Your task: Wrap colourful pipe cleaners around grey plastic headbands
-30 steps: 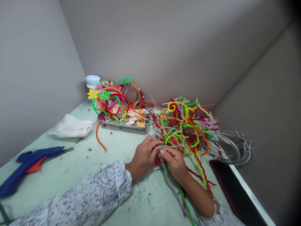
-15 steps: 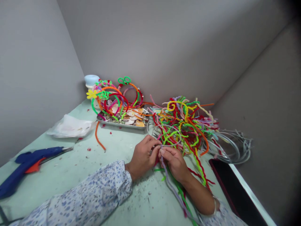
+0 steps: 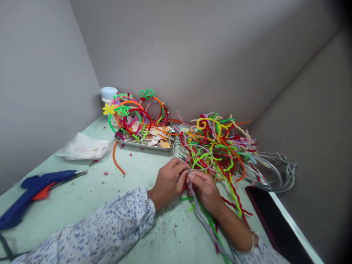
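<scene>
My left hand [image 3: 169,182] and my right hand [image 3: 205,191] meet fingertip to fingertip over the table, both closed in a pinch. From between them a grey wire ring [image 3: 206,149] arches away toward the pile. My left fingers grip its near side. A lavender pipe cleaner [image 3: 197,211] runs from my right fingertips down toward the table's front edge, with green and dark pink strands beside it. The exact spot where pipe cleaner and wire meet is mostly hidden by my fingers.
Tangled pipe cleaners [image 3: 220,146] lie just beyond my hands, with coiled wire [image 3: 277,172] and a phone [image 3: 275,216] to the right. A metal tray [image 3: 145,146] holds shells and pipe-cleaner headbands [image 3: 132,113]. At left are a glue gun [image 3: 35,194] and a plastic bag [image 3: 84,146].
Both hands keep nearly the same pinch on the wire ring and pipe cleaner. The whole view has shifted very slightly.
</scene>
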`<state>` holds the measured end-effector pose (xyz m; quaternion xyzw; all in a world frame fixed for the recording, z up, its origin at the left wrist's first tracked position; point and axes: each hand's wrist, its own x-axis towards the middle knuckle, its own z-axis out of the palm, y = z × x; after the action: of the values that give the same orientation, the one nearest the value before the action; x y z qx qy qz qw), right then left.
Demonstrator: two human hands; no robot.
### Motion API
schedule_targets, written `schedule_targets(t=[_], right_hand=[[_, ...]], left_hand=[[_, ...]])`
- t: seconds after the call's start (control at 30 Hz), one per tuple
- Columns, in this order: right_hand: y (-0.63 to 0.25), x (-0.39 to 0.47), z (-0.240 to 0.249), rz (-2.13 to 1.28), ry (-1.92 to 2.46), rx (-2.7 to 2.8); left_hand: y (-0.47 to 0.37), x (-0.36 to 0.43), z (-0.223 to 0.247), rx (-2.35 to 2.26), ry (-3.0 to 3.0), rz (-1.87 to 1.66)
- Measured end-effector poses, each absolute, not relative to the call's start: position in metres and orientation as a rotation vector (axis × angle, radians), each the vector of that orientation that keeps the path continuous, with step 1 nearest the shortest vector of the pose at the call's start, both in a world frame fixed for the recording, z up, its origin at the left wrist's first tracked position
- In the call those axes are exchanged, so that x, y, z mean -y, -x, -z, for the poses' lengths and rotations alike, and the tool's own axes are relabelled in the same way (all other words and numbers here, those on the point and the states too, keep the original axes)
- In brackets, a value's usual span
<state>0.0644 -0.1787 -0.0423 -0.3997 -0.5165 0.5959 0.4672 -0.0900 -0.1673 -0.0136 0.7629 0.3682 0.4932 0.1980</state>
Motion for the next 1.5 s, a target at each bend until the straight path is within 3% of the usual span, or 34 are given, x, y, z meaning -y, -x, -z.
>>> schedule_targets(t=[1.07, 1.5], right_hand=[[-0.06, 0.18, 0.027, -1.327, 1.061, 1.422], [-0.057, 0.178, 0.031, -1.271, 1.026, 1.225]], left_hand=[[0.09, 0.167, 0.017, -1.07, -2.146, -1.401], [0.091, 0.166, 0.016, -1.139, -2.038, -1.414]])
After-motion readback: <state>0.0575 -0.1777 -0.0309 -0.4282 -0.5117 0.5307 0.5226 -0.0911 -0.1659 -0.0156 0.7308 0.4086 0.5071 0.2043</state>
